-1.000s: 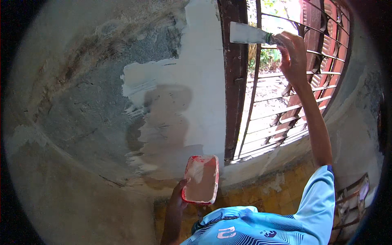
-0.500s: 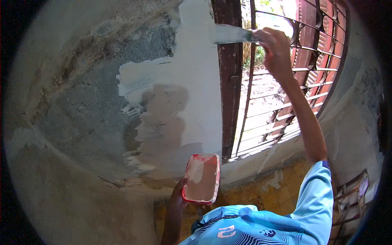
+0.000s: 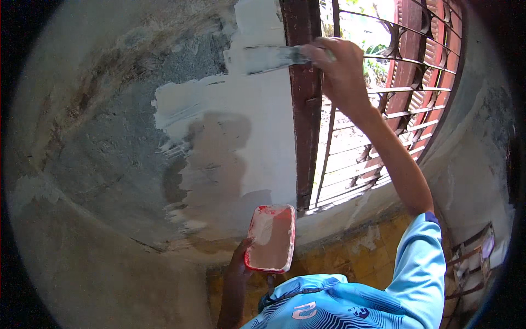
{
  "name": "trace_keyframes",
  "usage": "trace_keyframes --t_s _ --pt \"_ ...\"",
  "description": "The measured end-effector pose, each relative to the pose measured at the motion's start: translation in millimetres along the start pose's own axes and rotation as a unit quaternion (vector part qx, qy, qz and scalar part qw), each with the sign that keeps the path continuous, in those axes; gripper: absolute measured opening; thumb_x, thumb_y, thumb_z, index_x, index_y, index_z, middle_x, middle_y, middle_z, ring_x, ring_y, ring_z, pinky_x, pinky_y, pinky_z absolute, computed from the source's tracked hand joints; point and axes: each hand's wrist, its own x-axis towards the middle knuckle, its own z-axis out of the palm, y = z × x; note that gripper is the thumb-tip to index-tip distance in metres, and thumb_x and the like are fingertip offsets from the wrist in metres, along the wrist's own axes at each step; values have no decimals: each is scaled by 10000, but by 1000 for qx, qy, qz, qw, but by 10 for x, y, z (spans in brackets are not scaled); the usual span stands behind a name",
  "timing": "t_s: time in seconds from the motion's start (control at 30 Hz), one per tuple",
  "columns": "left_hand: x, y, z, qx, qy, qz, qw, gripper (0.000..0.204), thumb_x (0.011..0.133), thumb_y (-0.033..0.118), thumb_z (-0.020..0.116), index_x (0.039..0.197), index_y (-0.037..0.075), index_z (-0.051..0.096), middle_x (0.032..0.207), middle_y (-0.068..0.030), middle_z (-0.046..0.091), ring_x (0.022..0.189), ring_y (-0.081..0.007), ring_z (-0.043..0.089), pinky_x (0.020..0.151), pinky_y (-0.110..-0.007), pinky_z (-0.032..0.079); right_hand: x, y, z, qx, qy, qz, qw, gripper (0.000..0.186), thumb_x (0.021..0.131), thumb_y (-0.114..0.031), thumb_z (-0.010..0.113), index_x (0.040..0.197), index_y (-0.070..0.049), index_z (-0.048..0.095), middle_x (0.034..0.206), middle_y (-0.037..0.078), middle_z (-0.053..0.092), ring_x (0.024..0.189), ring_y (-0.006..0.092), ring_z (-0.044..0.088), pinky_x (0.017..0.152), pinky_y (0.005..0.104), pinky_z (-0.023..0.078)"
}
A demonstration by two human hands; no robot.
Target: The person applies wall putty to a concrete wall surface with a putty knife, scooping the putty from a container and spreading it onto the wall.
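Note:
My right hand (image 3: 342, 74) grips a putty knife (image 3: 263, 59), its wide blade laid flat against the white-coated band of wall (image 3: 266, 126) just left of the dark wooden window frame (image 3: 304, 120). Below, my left hand (image 3: 241, 255) holds a red rectangular tub (image 3: 271, 238) by its left side, with creamy white filler inside and smears on the rim. Bare grey, rough plaster (image 3: 109, 142) lies left of the coated band, and a shadow falls over part of the white coat.
A barred window (image 3: 416, 77) with reddish shutters and plants outside takes up the right. Yellow tiled floor (image 3: 372, 257) shows below, with a worn wooden item (image 3: 471, 263) at lower right. My light blue shirt fills the lower middle.
My right hand and the knife have swept left from in front of the window bars onto the white-coated wall. The tub in my left hand has shifted only slightly.

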Motion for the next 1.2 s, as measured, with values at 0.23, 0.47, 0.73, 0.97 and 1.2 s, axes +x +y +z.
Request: trace_keyframes --t_s 0.23,0.47,0.73,0.97,1.2 --pt "74 -84 -176 -28 -17 -1 999 438 869 358 628 1158 35 565 1088 -138 621 979 -276 628 840 -427 535 -345 689 -220 -39 18 0 999 357 794 63 635 1112 -98 636 1107 91 607 1068 290 546 919 426 411" --pt "248 -240 -390 -80 -96 -14 992 617 856 368 676 1286 -20 464 1162 -143 594 1053 -230 608 900 -387 521 95 287 -60 27 70 -15 997 437 763 42 637 1126 -201 647 1064 60 645 1016 269 585 901 417 422" --pt "64 -82 -191 0 -54 -4 999 640 854 367 680 1303 -26 447 1180 -145 591 1051 -231 606 913 -382 515 -23 714 213 57 94 21 994 442 791 56 624 1178 -157 617 1130 104 601 1049 300 568 899 444 436" --pt "48 -56 -233 -34 -69 -1 997 613 858 371 679 1277 -24 471 1163 -142 595 1042 -224 609 900 -375 518 -104 806 -100 -48 114 -8 992 411 784 56 660 1163 -94 610 1107 120 610 1052 298 566 887 427 460" --pt "237 -282 -434 -102 -99 -22 990 596 860 351 678 1270 -31 474 1168 -150 594 1039 -226 610 894 -373 519 271 5 74 28 49 -8 998 497 688 98 664 1119 -146 633 1103 73 619 1026 295 569 912 422 409"
